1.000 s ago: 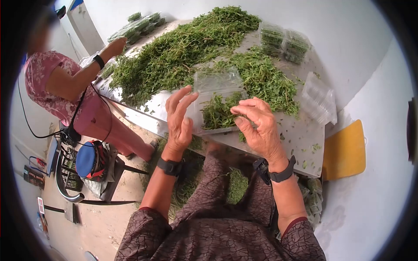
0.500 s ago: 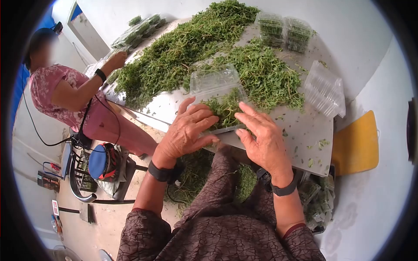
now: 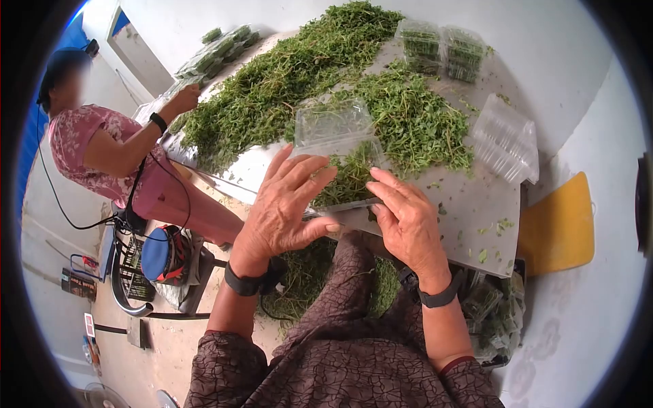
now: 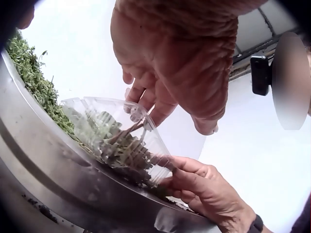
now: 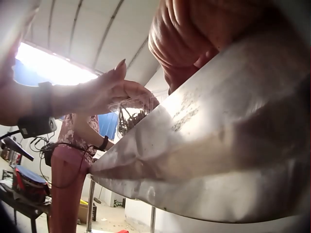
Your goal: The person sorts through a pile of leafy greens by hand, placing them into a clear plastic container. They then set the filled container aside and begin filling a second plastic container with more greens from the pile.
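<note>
The box point(image 3: 345, 206) is sitting near the middle of the frame, at the near edge of the counter point(image 3: 469, 221); its clear lid point(image 3: 332, 122) is lying open toward the top of the frame, and loose greens point(image 3: 350, 175) are filling it. The left hand point(image 3: 281, 207) is hovering at the box's left side with fingers spread, grasping nothing. The right hand point(image 3: 410, 224) is extending its fingers at the right wall, without clenching.

The box is looking thin-walled, so it is probably going to be light, slick and easily flexing; squeezing hard would be risking a crease or crack. The greens are looking soft and springy, likely bruising under heavy pressing and spilling over the rim. Holding both side walls low is seeming safest; lifting by the lid would be straining its fold.
</note>
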Available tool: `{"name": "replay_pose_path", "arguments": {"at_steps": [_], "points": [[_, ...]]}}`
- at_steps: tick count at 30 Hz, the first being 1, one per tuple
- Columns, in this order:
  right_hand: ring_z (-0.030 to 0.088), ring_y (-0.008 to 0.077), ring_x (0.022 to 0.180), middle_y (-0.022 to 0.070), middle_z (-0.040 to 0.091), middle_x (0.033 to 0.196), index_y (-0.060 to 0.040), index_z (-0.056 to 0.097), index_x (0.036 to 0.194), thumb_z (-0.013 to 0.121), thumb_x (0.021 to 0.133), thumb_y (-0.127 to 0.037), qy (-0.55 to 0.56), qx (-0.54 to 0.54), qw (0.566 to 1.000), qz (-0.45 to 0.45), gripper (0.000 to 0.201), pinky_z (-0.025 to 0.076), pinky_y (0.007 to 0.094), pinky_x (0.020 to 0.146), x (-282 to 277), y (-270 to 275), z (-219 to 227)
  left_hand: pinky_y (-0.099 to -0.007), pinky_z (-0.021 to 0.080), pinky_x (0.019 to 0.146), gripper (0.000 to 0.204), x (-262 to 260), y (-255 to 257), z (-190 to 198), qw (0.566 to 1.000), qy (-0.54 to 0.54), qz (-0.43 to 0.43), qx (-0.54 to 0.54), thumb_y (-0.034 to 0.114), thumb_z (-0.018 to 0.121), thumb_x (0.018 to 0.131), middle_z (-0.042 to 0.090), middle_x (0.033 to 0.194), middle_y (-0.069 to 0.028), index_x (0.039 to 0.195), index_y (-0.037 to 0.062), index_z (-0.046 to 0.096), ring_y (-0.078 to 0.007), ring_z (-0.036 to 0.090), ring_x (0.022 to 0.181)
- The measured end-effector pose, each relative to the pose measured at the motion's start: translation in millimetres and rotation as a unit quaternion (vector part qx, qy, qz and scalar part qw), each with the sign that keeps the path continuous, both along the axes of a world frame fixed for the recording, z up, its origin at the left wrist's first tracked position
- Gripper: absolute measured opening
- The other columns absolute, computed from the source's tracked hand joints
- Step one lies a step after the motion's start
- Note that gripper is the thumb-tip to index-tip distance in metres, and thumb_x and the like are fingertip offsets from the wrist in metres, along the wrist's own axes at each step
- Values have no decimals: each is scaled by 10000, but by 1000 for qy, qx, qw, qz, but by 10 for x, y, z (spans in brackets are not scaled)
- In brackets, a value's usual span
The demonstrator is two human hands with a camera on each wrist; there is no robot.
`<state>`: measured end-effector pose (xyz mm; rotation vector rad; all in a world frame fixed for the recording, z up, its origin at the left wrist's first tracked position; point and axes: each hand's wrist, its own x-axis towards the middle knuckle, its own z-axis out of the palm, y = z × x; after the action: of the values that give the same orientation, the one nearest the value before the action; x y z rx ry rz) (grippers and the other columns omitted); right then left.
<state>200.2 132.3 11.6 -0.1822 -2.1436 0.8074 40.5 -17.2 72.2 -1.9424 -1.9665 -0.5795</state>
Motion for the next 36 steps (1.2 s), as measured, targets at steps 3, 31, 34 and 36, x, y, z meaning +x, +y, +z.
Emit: {"name": "replay_pose_path", "arguments": {"at_steps": [3,31,34,36], "points": [[604,305,942,104,609,1196,-1,622,1071,645,750,15,-1,36,999,-6,323,491,392,826,-4,11,-3,-510,257,1103,763,74,80,-13,999,-1,-9,-43,653,441,861,543,1243,-193,1233,-8,531,-349,493,1194],[572,329,1036,116,568,1264,-16,573,1172,629,762,24,-12,5,999,44,415,467,403,899,14,-17,9,-464,112,1168,659,-67,62,-77,982,-140,59,-117,492,224,992,621,1182,-157,1164,-8,617,-314,388,1319],[572,328,1036,114,569,1263,-17,575,1169,631,760,26,-13,3,999,43,414,468,402,899,10,-16,14,-485,143,1153,527,-100,20,-123,982,-180,34,-35,398,314,995,622,1173,-162,1175,-5,603,-339,427,1285],[572,328,1036,113,569,1263,-18,577,1166,632,759,29,-14,0,999,42,414,469,402,899,16,-26,7,-481,139,1156,529,-63,10,-140,986,-164,35,-12,396,310,995,601,1207,-170,1194,-5,591,-334,415,1296]]}}
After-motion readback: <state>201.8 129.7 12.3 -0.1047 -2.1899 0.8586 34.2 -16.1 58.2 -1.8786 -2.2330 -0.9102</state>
